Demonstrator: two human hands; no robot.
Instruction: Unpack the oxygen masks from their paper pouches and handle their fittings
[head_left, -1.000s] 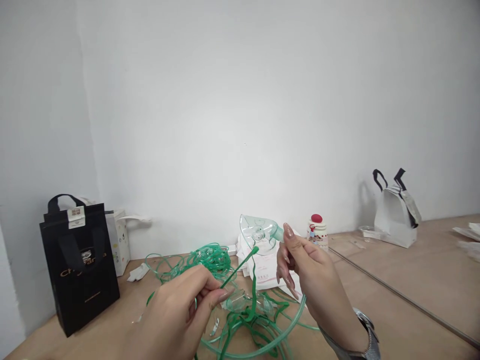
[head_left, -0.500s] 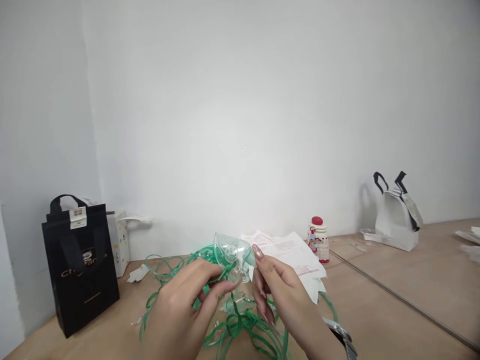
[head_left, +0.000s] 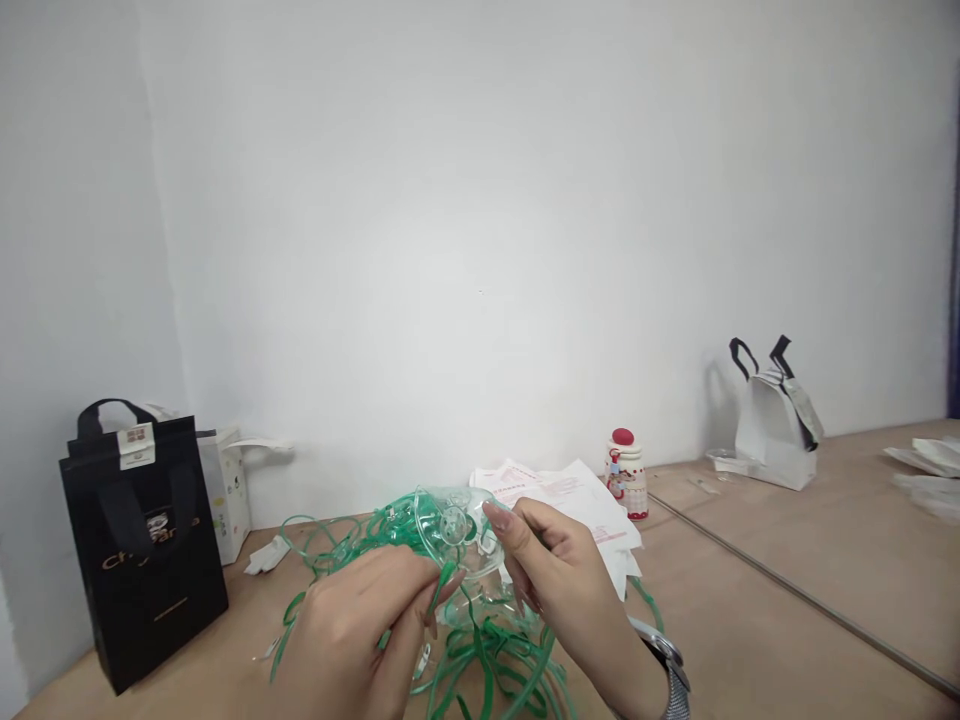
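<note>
A clear green-tinted oxygen mask (head_left: 452,525) is held up in front of me, its inner side partly facing me. My right hand (head_left: 551,560) is closed with thumb and fingers on the mask's right edge. Between the thumb and forefinger of my left hand (head_left: 367,610) a green elastic strap (head_left: 445,578) is pinched, just below the mask. Beneath my hands lies a bundle of green straps and tubing (head_left: 487,665), with another clear mask (head_left: 484,605) partly hidden. More green tubing (head_left: 382,530) is heaped behind my left hand.
A black paper bag (head_left: 146,560) and a white box (head_left: 229,490) stand at the left. Printed papers (head_left: 555,495) and a red-topped bottle (head_left: 626,475) are behind my right hand. Farther right are a white bag (head_left: 772,430) and a metal seam (head_left: 795,590) across the table.
The held mask has tilted and opened more toward me. My left fingers have drawn the green strap slightly down and left. The view has turned a little to the right.
</note>
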